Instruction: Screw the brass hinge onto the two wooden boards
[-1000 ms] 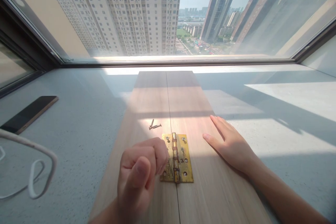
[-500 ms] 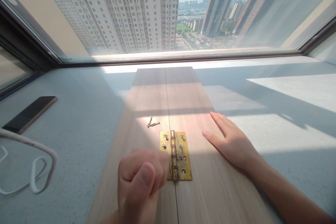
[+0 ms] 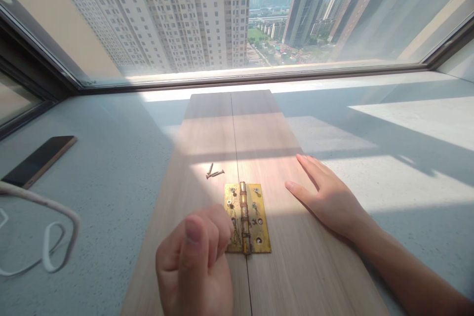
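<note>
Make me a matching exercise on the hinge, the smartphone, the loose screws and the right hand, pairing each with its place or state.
1. Hinge
2. Smartphone
3. Loose screws
4. Right hand

A. Fingers spread, at the right panel
B. On the speckled sill
C. Across the seam
D. On the left panel

Pairs: 1-C; 2-B; 3-D; 4-A

Phone [image 3: 39,160] near white cable [image 3: 37,199], towers [image 3: 307,7] beyond window [image 3: 252,80]
</note>
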Demonstrator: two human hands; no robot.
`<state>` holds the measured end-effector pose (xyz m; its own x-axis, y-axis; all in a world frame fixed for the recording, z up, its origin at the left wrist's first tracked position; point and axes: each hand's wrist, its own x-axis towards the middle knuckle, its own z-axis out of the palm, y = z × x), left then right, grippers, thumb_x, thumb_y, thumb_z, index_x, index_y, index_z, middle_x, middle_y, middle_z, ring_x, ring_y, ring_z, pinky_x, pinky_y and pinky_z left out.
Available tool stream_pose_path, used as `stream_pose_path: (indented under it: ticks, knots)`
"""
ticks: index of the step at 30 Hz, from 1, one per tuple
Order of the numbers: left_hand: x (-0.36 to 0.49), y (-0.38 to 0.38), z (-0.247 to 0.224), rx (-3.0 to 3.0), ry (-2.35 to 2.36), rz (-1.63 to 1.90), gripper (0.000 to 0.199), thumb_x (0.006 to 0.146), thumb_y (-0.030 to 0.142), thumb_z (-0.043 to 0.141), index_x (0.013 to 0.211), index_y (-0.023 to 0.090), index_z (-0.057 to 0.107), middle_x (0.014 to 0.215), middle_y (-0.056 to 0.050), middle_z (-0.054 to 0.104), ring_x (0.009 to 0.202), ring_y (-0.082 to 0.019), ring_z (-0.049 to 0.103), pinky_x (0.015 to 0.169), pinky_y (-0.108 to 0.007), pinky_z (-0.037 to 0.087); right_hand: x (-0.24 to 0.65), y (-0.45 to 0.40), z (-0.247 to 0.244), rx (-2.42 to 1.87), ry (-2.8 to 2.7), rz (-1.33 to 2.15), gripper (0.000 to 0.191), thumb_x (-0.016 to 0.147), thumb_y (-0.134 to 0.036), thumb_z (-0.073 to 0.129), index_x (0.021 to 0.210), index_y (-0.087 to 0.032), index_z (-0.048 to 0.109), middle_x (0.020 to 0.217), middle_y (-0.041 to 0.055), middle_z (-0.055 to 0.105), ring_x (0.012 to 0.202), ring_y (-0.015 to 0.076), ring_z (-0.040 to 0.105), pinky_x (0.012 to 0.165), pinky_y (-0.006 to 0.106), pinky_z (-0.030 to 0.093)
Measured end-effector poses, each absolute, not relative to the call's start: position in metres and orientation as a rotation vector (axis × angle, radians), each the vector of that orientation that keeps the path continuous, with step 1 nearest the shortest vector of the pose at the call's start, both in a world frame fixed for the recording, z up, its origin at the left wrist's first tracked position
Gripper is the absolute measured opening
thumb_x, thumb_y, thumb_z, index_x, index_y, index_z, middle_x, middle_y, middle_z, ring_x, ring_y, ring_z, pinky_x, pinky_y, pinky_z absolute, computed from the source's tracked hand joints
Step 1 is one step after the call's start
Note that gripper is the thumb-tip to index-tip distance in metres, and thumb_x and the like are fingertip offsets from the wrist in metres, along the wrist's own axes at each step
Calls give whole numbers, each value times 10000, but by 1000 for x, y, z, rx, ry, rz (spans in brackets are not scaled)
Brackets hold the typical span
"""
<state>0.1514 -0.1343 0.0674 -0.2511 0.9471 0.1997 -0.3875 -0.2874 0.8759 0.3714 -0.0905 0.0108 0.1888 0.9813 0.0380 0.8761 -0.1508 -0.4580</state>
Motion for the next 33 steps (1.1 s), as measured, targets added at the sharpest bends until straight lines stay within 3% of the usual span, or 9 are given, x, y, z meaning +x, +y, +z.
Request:
stream_pose_path:
  ticks: [6, 11, 14, 17, 20, 23, 26, 33]
  knots:
    - [143, -114, 73, 1186, 587, 1372, 508, 930, 358, 452, 509, 160, 248, 446, 39, 211, 420, -80, 228, 437, -265, 205, 371, -91, 11, -2104, -1726, 392, 763, 816, -572, 481, 1426, -115, 453, 1506, 77, 393, 1406, 267, 310, 1171, 453, 252]
    - [128, -92, 77, 1338, 385, 921, 528, 927, 394, 431, 487, 167, 250, 422, 37, 223, 409, -83, 221, 441, -270, 172, 373, -92, 9, -2081, -1751, 350, 739, 823, -558, 495, 1417, -120, 462, 1490, 84, 420, 1393, 275, 334, 1162, 452, 277]
    - [126, -90, 77, 1310, 478, 1025, 539, 927, 412, 399, 467, 168, 260, 466, 11, 300, 464, -106, 303, 471, -275, 251, 374, -92, 10, -2081, -1760, 353, 737, 829, -556, 492, 1421, -119, 456, 1494, 87, 413, 1392, 279, 335, 1160, 456, 281]
    - [129, -99, 75, 1203, 685, 1283, 558, 963, 464, 350, 490, 172, 389, 511, 0, 383, 515, -124, 406, 513, -278, 342, 374, -93, 10, -2077, -1767, 361, 740, 832, -556, 484, 1422, -111, 454, 1497, 93, 408, 1393, 279, 334, 1160, 461, 277]
    - [137, -115, 70, 1147, 855, 1567, 437, 929, 463, 500, 594, 184, 516, 513, 25, 435, 508, -116, 459, 513, -262, 370, 374, -92, 10, -2072, -1770, 365, 744, 834, -564, 477, 1426, -115, 449, 1499, 86, 403, 1397, 270, 327, 1162, 460, 273]
    - [144, -129, 67, 1074, 884, 1686, 487, 926, 434, 520, 536, 165, 408, 485, 36, 352, 475, -94, 387, 483, -245, 336, 374, -92, 8, -2080, -1762, 370, 750, 833, -573, 473, 1429, -118, 447, 1506, 81, 393, 1403, 263, 315, 1166, 460, 261]
    - [143, -133, 68, 1160, 726, 1533, 552, 937, 476, 456, 511, 160, 301, 473, 33, 257, 459, -92, 299, 472, -261, 289, 374, -92, 7, -2083, -1750, 374, 753, 830, -575, 474, 1428, -118, 449, 1506, 78, 393, 1406, 257, 310, 1168, 455, 256]
    - [126, -100, 74, 1179, 416, 1056, 477, 904, 532, 484, 602, 190, 346, 420, 71, 213, 384, -60, 171, 410, -233, 164, 373, -92, 9, -2088, -1744, 390, 758, 826, -574, 478, 1434, -124, 442, 1510, 74, 388, 1414, 253, 295, 1174, 451, 243]
